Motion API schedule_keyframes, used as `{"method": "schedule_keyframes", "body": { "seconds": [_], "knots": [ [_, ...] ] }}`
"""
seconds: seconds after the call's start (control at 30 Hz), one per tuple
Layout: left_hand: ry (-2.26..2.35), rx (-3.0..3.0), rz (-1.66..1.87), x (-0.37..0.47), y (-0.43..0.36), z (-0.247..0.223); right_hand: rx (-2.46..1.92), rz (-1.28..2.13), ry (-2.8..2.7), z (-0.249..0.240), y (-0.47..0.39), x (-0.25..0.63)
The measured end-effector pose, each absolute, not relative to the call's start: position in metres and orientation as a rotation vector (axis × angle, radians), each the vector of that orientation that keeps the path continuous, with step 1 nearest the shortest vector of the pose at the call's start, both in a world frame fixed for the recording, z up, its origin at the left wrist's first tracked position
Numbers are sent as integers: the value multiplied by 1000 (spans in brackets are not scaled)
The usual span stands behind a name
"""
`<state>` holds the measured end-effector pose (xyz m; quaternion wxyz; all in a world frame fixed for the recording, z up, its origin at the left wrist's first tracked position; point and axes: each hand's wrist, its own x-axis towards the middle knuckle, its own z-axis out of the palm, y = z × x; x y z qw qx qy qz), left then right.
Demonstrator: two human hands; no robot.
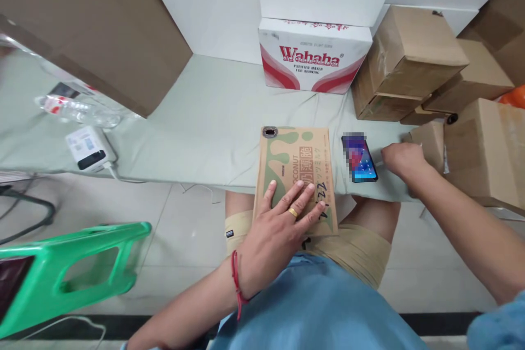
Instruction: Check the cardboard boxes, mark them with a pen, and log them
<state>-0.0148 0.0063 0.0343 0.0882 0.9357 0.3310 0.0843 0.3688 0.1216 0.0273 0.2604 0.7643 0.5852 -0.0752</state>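
My left hand (283,227) lies flat with spread fingers on the lower half of a brown cardboard box (293,153) printed with green shapes and dark writing. The box rests partly on the cloth-covered table and juts over its front edge above my lap. To the right, my right hand (402,158) is closed near a small carton, its fingertips curled under; whatever it may hold is too small to make out. A phone (360,157) with a lit screen lies between the box and my right hand.
A white and red Wahaha box (314,57) stands at the back. Brown cartons (418,60) are stacked at the right. At the left are a large carton (94,27), plastic bottle (82,111) and white device (91,149) on the table (197,120). A green stool (82,251) stands below.
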Motion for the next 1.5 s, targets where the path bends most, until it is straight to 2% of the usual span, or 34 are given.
{"method": "schedule_keyframes", "body": {
  "seconds": [0.2, 0.33, 0.4, 0.43, 0.5, 0.53, 0.6, 0.77, 0.87, 1.0, 1.5],
  "knots": [
    [893, 2728, 244, -19, 14, 40, 2263, -68, 1617, 82, 136, 358],
    [882, 2717, 271, -13, 12, 42, 2570, -158, 2010, 109, 135, 328],
    [897, 2709, 283, -8, 10, 43, 2710, -501, 2366, 112, 130, 296],
    [902, 2706, 287, -6, 9, 44, 2739, -906, 2582, 111, 128, 277],
    [898, 2701, 277, -2, 9, 45, 2483, -1834, 2736, 106, 128, 235],
    [893, 2698, 267, -1, 9, 46, 2309, -2110, 2714, 103, 130, 214],
    [886, 2695, 243, 0, 11, 46, 2088, -2297, 2683, 94, 140, 179],
    [821, 2683, 209, -9, 21, 47, 2174, -2065, 2803, 61, 172, 144],
    [843, 2645, 245, -12, 28, 49, 2165, -2095, 2829, 50, 175, 149],
    [1099, 2630, 208, -8, 30, 52, 2122, -2072, 2806, 51, 168, 153],
    [1105, 2655, 113, -1, 27, 54, 2074, -2063, 2764, 52, 167, 148]
  ]
}}
